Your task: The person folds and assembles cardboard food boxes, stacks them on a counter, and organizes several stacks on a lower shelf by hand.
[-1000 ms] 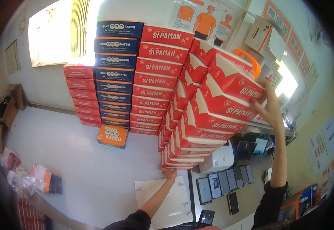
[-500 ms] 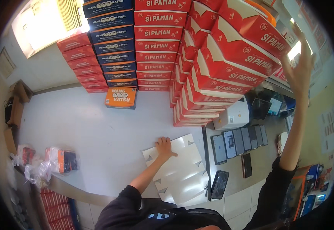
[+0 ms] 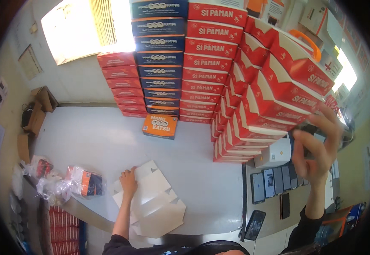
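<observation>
So the cardboard sheet (image 3: pixel 153 206)'s lying on the table (image 3: pixel 87 138), with a bagged bundle (image 3: pixel 83 180) to its left and phones (image 3: pixel 277 180) off to its right. Box stacks (image 3: pixel 210 63) sit behind it.

Left of the left hand (image 3: pixel 128 180), clear plastic bags hold orange and dark-blue packs (image 3: pixel 90 183). Farther out that way sit open brown cardboard cartons (image 3: pixel 34 120). Beyond that hand, up the wall, a bright window (image 3: pixel 72 32). Below and left of the right hand (image 3: pixel 318 148): a row of smartphones (image 3: pixel 277 180), then a separate black smartphone (image 3: pixel 255 225) nearer the wearer.
</observation>
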A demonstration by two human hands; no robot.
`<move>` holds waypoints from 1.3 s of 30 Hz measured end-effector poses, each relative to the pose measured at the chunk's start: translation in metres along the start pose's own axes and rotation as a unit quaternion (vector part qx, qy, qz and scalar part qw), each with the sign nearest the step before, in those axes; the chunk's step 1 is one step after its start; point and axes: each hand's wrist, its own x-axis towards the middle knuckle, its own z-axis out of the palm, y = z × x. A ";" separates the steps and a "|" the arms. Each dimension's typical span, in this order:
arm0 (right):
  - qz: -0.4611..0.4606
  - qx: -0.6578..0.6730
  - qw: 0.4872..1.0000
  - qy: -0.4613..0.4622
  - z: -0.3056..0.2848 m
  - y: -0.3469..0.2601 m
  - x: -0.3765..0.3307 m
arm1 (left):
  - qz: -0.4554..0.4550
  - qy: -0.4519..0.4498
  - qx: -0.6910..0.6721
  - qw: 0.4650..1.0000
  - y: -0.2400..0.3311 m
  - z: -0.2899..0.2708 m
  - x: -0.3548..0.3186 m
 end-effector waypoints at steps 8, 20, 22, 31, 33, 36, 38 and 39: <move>-0.004 -0.034 0.995 -0.096 0.094 0.033 0.147 | 0.023 -0.051 -0.608 0.792 0.159 0.034 0.114; 0.012 -0.096 0.963 -0.253 0.219 0.157 0.239 | -0.232 0.198 -0.657 0.690 0.296 0.144 0.290; 0.085 -0.057 0.942 -0.320 0.219 0.169 0.222 | -0.233 0.190 -0.574 0.761 0.325 0.125 0.266; 0.070 0.037 0.942 -0.326 0.237 0.157 0.231 | -0.159 0.184 -0.688 0.684 0.311 0.133 0.291; 0.093 0.008 0.936 -0.340 0.232 0.152 0.224 | -0.174 0.176 -0.681 0.689 0.323 0.134 0.287; 0.117 -0.004 0.934 -0.338 0.229 0.142 0.227 | -0.213 0.136 -0.668 0.700 0.322 0.145 0.294; 0.127 -0.022 0.928 -0.349 0.228 0.137 0.229 | -0.224 0.114 -0.667 0.702 0.322 0.151 0.296; 0.130 -0.025 0.927 -0.351 0.226 0.136 0.227 | -0.220 0.123 -0.668 0.700 0.326 0.152 0.293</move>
